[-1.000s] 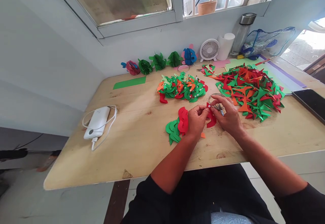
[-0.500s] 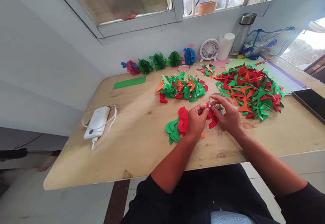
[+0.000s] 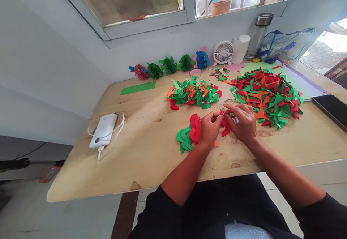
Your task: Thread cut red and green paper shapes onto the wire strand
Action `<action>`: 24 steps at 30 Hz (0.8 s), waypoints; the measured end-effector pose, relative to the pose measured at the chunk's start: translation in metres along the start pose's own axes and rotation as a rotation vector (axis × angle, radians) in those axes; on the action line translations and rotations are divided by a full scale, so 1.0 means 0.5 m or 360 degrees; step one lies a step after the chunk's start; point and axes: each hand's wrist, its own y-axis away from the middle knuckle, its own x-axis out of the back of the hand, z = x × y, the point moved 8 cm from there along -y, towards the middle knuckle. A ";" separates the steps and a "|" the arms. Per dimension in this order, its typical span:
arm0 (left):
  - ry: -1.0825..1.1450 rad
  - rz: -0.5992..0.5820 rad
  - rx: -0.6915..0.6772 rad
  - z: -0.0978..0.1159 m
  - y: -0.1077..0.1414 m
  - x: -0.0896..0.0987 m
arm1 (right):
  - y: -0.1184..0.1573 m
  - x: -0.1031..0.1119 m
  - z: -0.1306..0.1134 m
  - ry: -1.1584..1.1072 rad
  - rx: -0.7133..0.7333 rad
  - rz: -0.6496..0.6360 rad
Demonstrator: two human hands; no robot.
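Note:
My left hand (image 3: 210, 128) pinches the upper end of a curved red paper cutout (image 3: 225, 128) between thumb and fingertips. Opposite it, my right hand (image 3: 244, 125) closes its thumb and forefinger on the same end, where a tiny white bit shows. The cutout's wide lower part hangs free between both hands. Under my right fingers lies a roll of tape (image 3: 227, 101), mostly covered by the hand. Beside my left hand are red cutouts (image 3: 194, 132) and overlapping green cutouts (image 3: 184, 139). An orange scrap (image 3: 216, 143) peeks out by the left wrist.
Behind the hands lies a heap of folded green, red and orange pieces (image 3: 195, 93). Paper offcuts (image 3: 267, 98) pile up at right, near a phone (image 3: 332, 107). A power bank (image 3: 104, 130) with cable sits left. Paper figures (image 3: 168, 66) and a small fan (image 3: 223, 52) line the wall.
My right forefinger and hand have come down slightly over the cutout's end, covering more of the white bit. The left hand has barely moved.

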 end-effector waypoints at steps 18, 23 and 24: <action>-0.0131 0.0049 0.0046 0.011 0.006 0.007 | -0.003 0.001 0.020 -0.0224 -0.0239 -0.0022; -0.0219 0.0013 -0.0022 0.012 0.007 0.001 | -0.005 -0.001 0.014 -0.0200 -0.0185 -0.0049; -0.0232 0.0009 -0.0037 0.012 0.007 0.001 | -0.005 -0.002 0.013 -0.0190 -0.0177 -0.0052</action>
